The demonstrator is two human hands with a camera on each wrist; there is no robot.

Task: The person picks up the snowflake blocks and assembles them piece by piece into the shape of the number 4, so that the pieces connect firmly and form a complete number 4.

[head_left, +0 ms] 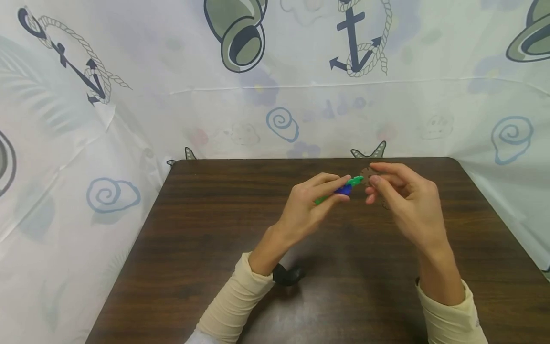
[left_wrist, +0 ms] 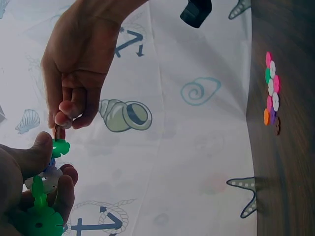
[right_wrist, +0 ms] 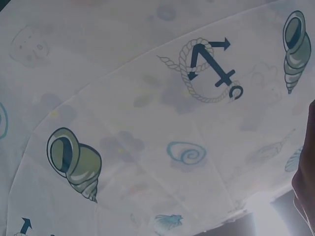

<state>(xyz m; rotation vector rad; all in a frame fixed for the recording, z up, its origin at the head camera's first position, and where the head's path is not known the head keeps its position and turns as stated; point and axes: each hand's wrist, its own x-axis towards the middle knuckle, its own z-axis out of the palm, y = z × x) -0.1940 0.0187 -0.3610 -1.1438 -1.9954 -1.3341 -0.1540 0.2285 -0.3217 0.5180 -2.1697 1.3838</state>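
Observation:
My left hand holds a small chain of interlocking snowflake discs over the table. In the left wrist view the chain shows a green disc at its far end, a white disc between the fingers and another green disc closest to the camera. A blue disc peeks out between the fingers in the head view. My right hand pinches a brown snowflake disc between thumb and index finger, its edge right at the end green disc. The right wrist view shows only a sliver of hand.
Pink, white, orange, purple, green and brown discs lie grouped on the dark wooden table, seen in the left wrist view. A black wrist camera sits at my left wrist. White sea-patterned cloth hangs behind and beside the table.

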